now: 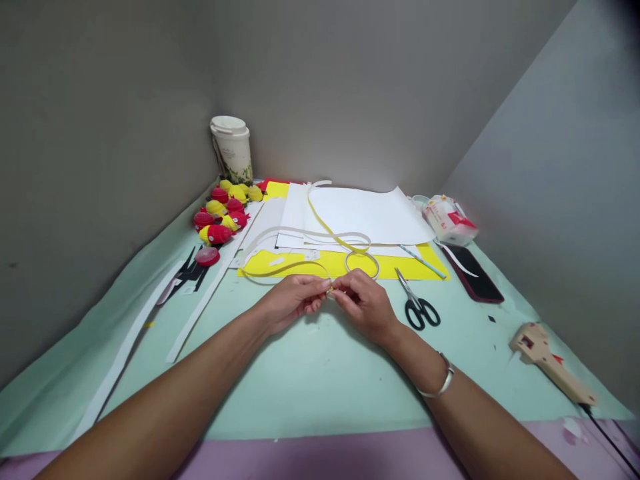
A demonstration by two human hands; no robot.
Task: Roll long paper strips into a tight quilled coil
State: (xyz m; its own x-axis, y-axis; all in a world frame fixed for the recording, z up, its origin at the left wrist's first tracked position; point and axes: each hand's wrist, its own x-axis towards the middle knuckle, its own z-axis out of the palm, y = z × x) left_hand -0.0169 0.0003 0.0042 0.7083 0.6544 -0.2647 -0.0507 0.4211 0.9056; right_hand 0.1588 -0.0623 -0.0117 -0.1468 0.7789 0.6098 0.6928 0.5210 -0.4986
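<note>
Over the middle of the table, my left hand (295,301) and my right hand (367,305) meet, fingertips pinched together. Between them is the end of a long narrow paper strip (280,270), yellow on one face and pale on the other. The strip loops away to the left and back over the white sheets (350,213). Its tip at my fingers looks tightly curled, though the fingers cover most of it. Just beyond my right hand lies a pale ring (377,267) on a yellow sheet (415,270). Scissors (417,307) with black handles lie to the right.
Several red and yellow crinkled paper pieces (220,212) sit at the left, before a lidded cup (235,150). Long white strips (210,300) run along the left side. On the right are a phone (473,273), a tissue pack (450,220) and a corded glue gun (550,363).
</note>
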